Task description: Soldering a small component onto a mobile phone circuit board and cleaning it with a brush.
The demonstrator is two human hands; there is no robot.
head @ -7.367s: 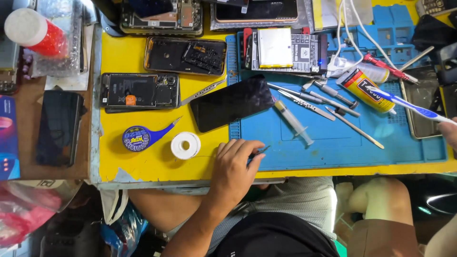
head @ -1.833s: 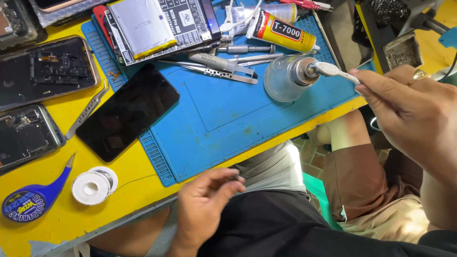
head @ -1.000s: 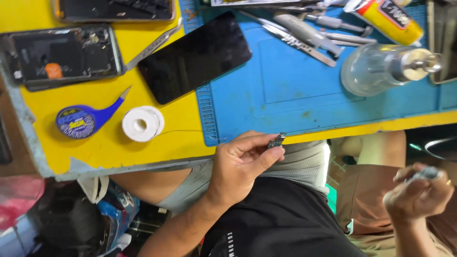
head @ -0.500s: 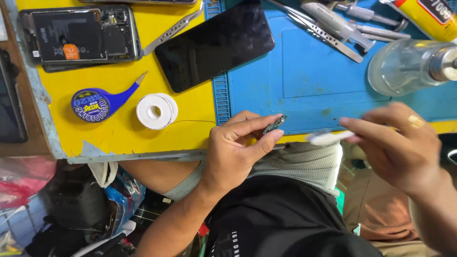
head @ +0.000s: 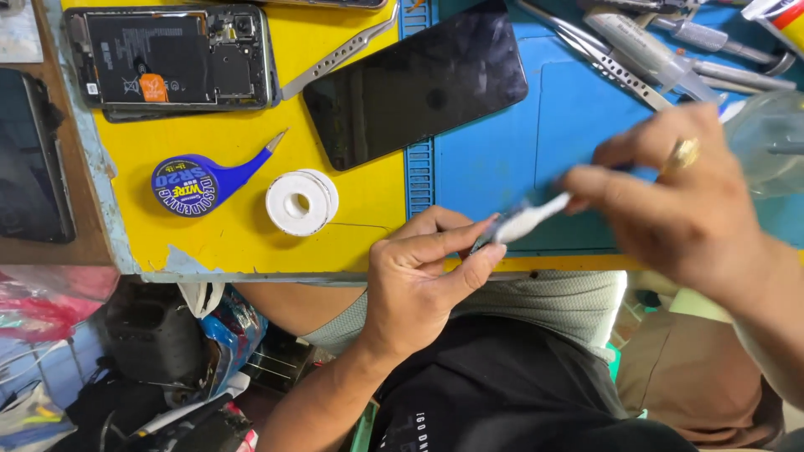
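- Left hand: comes up from below the counter edge with the forearm angled up and to the right; thumb and forefinger are pinched on a small dark part, too blurred to identify, held just in front of the counter's near edge.
- Right hand: enters from the right, wrist bent, knuckles up, a ring on one finger; the fingers are closed around a white brush-like tool, whose tip touches the small dark part at the left fingertips. The hand is motion-blurred.
- Blue work mat: lies on the yellow counter, directly behind both hands.
- Black phone screen: lies tilted, half on the mat and half on the yellow surface, apart from the hands.
- White tape roll: flat on the counter, near the left hand; a blue desoldering-wick spool lies just to its left.
- Opened phone body: at the far left, with metal tweezers beside it.
- Clear bottle: behind the right hand, partly hidden.
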